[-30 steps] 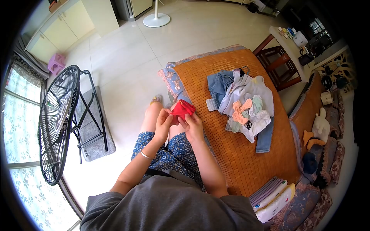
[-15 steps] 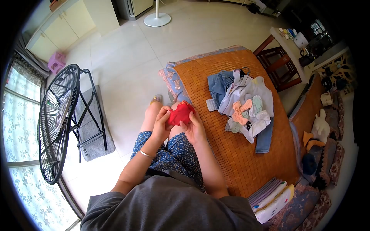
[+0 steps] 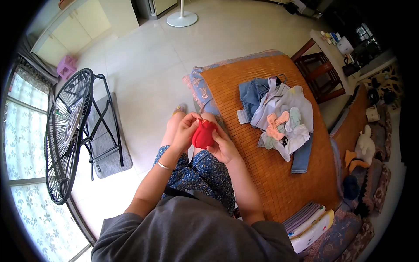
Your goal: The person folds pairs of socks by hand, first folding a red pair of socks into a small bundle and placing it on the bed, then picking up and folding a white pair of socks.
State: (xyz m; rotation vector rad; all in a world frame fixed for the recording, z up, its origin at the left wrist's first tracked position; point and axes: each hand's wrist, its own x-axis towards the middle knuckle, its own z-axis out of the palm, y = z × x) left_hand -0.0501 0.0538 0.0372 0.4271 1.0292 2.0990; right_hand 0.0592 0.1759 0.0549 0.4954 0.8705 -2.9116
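Above my lap I hold a small bundle of folded red cloth (image 3: 203, 136), perhaps a sock, with an orange pattern along its top edge. My left hand (image 3: 188, 127) pinches its upper left side between thumb and fingers. On the other side, my right hand (image 3: 224, 146) is wrapped round the lower right of the bundle, thumb on the front. To the right lies a pile of clothes on the woven mat (image 3: 262, 187): blue jeans (image 3: 253, 94), a pale grey top (image 3: 301, 102), and small peach socks (image 3: 276, 125) with pale green and white pieces.
Folded cloths (image 3: 307, 225) lie near my right elbow on the mat. A black round-backed chair (image 3: 72, 131) stands at the left on a grey rug (image 3: 111, 153). A wooden chair (image 3: 321, 72) stands beyond the mat, and a white stand base (image 3: 182, 19) is at the far side.
The red cloth has been turned and gathered from a wide shape into a narrower, upright one. My left hand has moved up to its top edge; my right hand has stayed on its right side.
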